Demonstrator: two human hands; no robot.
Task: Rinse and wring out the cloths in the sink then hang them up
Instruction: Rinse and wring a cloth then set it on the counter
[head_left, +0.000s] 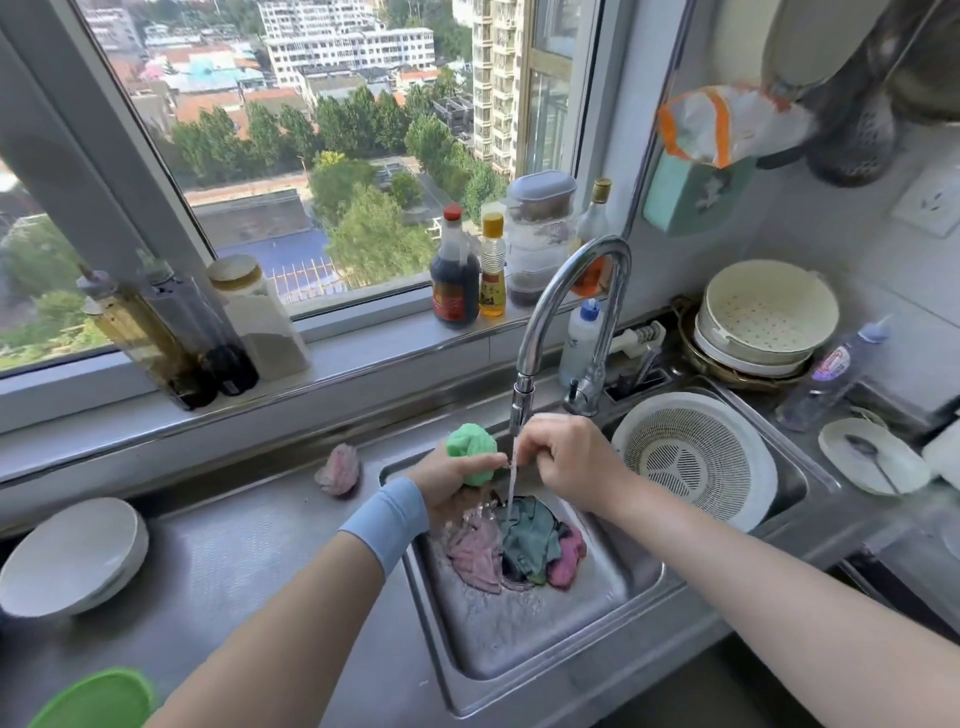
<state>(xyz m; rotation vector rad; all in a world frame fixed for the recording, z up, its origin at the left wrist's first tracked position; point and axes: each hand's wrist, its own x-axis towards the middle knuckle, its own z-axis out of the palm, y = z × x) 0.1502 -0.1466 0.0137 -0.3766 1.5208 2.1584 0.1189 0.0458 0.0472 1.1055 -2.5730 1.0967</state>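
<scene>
Right now my left hand (457, 478) is curled tight round the bright green cloth (470, 447), which is bunched into a lump. The lump pokes out above my fist and a little below it, so its long axis runs roughly upright through the grip.

The relation that matters is sideways. The green lump sits just left of the thin stream of water (511, 483) falling from the curved chrome tap (571, 291), close to it and perhaps brushing it. My right hand (566, 462) hangs on the stream's other side with its fingers curled down into the flow. I cannot tell whether they pinch an edge of the cloth or hold nothing.

By my reckoning the right hand is the one placed to take the free end for a twist, as it faces the lump across the water.

Straight below both hands, on the floor of the steel sink (519, 691), lie the other cloths in a wet heap: a pale pink one (475, 556), a dark teal one (530, 535) and a magenta one (569, 558). The stream lands on the teal one.

A balled pinkish cloth (338, 470) rests on the counter behind the sink's left corner, nearer my left hand.
</scene>
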